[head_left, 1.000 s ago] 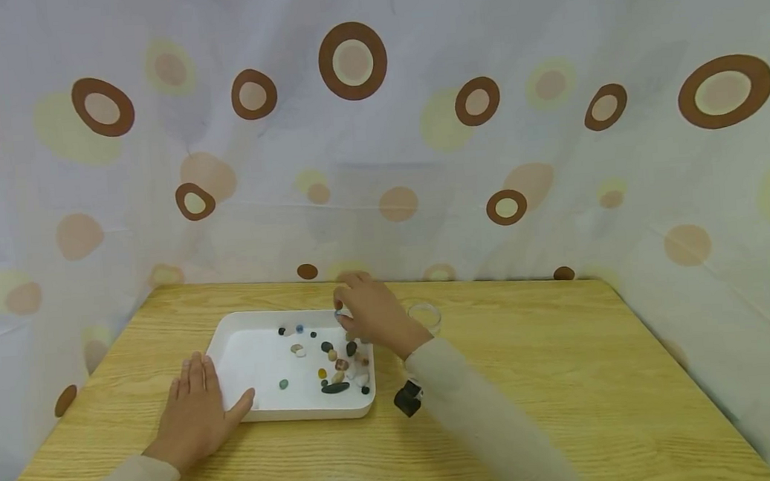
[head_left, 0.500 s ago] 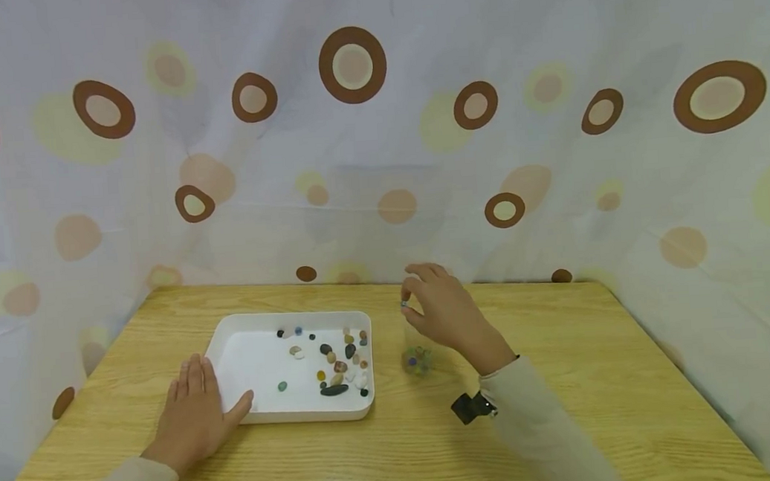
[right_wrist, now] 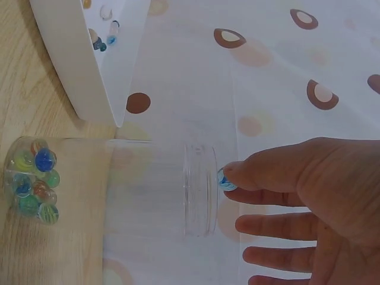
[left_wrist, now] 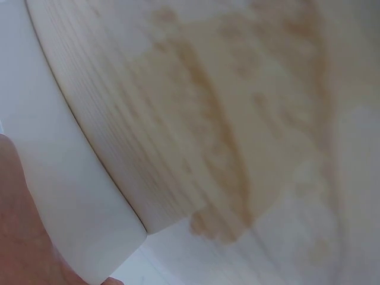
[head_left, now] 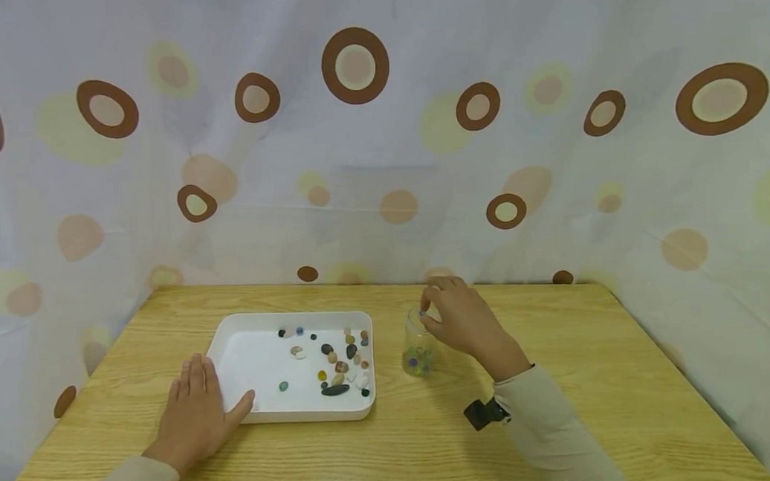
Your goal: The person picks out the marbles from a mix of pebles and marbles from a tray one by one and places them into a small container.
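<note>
Between thumb and index finger, my right hand (head_left: 466,320) pinches a blue-and-white glass marble (right_wrist: 226,180) right at the mouth of a clear jar (right_wrist: 160,190). The other right fingers stretch out beside the rim. Several coloured marbles (right_wrist: 35,178) lie at the bottom of the jar, which stands upright on the table. My left hand (head_left: 196,414) rests with straight fingers on the left edge of a white tray (head_left: 252,354). In the left wrist view only part of that hand shows against the tray's wall (left_wrist: 77,178).
Inside the tray lie several pebbles, among them a long dark stone (head_left: 335,388), an amber one (head_left: 322,375) and a green one (head_left: 283,386), plus a blue marble (head_left: 300,331). The wooden table (head_left: 569,377) ends at a patterned curtain (head_left: 393,158) behind and at the sides.
From over the tray's back right corner, my right hand has carried the marble rightward and then slightly down to the jar's mouth. My left hand has stayed on the tray.
</note>
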`<state>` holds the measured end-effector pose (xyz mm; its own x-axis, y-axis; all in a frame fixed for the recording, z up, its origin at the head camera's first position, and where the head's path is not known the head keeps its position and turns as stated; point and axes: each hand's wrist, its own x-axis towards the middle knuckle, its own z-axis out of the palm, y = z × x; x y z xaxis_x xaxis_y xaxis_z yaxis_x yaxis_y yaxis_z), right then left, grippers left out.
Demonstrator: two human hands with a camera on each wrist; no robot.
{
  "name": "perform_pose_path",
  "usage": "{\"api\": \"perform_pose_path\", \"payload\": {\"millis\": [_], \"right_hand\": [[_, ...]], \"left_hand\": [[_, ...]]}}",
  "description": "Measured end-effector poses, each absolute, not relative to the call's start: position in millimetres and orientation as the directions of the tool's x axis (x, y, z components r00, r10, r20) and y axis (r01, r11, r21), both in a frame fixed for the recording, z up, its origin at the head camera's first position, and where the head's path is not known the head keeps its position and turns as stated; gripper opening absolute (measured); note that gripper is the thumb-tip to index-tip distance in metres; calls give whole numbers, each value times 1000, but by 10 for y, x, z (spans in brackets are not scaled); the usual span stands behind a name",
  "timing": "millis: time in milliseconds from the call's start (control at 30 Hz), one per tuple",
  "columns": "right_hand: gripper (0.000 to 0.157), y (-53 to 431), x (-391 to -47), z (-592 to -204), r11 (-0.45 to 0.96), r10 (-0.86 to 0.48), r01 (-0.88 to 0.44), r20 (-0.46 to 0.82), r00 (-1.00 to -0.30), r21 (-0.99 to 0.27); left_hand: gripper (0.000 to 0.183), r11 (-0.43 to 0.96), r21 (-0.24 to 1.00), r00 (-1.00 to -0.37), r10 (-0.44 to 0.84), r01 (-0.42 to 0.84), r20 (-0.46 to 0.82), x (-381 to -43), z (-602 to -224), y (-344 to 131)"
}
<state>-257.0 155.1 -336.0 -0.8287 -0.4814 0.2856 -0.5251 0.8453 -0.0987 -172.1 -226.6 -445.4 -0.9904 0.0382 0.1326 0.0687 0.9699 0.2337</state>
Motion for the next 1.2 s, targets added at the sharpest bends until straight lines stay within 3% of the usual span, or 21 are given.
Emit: {"api": "perform_pose_path", "payload": {"millis": [900, 1200], "right_hand": [[16, 1588, -2583, -3389, 850, -477, -515, 253, -842, -113], [18, 1250, -2616, -3380, 803, -547, -590, 287, -786, -85]], "left_hand": [[102, 971, 229, -990, 39, 69, 133, -1742, -4457, -2236], [102, 973, 218, -988, 42, 74, 148, -1739, -4498, -2283]]}}
